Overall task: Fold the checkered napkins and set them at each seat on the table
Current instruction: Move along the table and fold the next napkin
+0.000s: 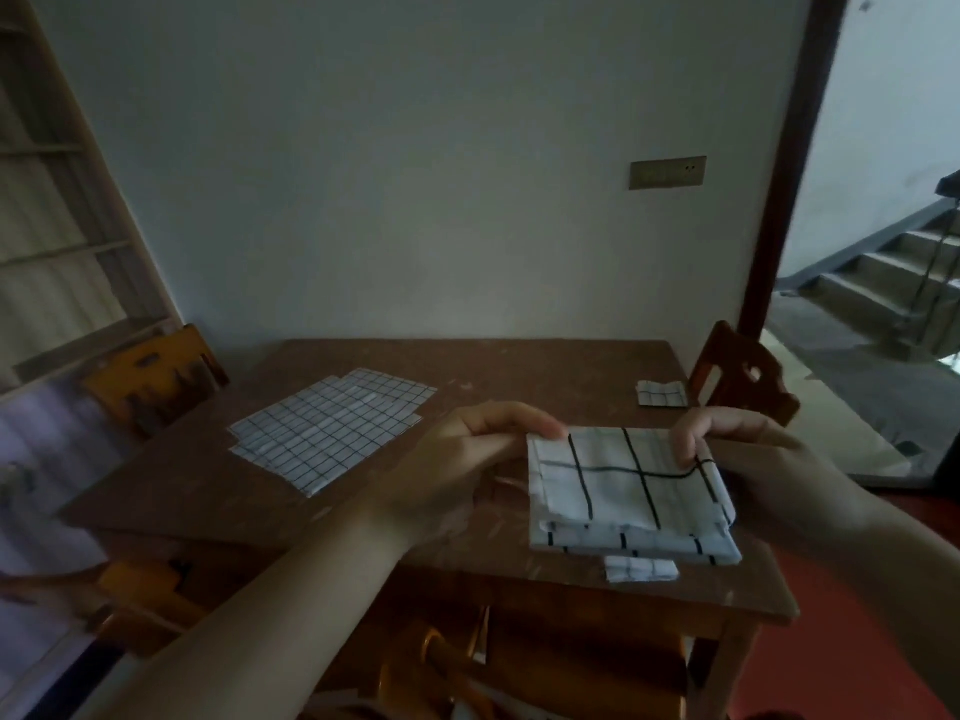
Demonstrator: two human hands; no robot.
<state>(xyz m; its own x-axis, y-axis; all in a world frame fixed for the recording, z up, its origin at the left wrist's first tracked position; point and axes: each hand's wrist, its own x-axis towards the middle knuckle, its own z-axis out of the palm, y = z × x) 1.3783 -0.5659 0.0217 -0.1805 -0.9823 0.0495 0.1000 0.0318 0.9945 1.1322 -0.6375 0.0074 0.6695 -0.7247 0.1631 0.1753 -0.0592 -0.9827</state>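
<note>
I hold a folded white napkin with black check lines (628, 493) in the air over the near right part of the brown wooden table (218, 491). My left hand (462, 459) pinches its top left corner and my right hand (748, 454) grips its top right edge. A pile of unfolded checkered napkins (332, 433) lies flat on the table's left half. One small folded napkin (661, 393) rests at the far right edge by a chair. Another small folded napkin (641, 570) lies at the near edge, just below the one I hold.
A wooden chair (743, 379) stands at the table's right side, an orange one (150, 381) at the left, another chair back (457, 662) tucked under the near edge. A plain wall backs the table. A doorway with stairs (883, 272) opens at the right.
</note>
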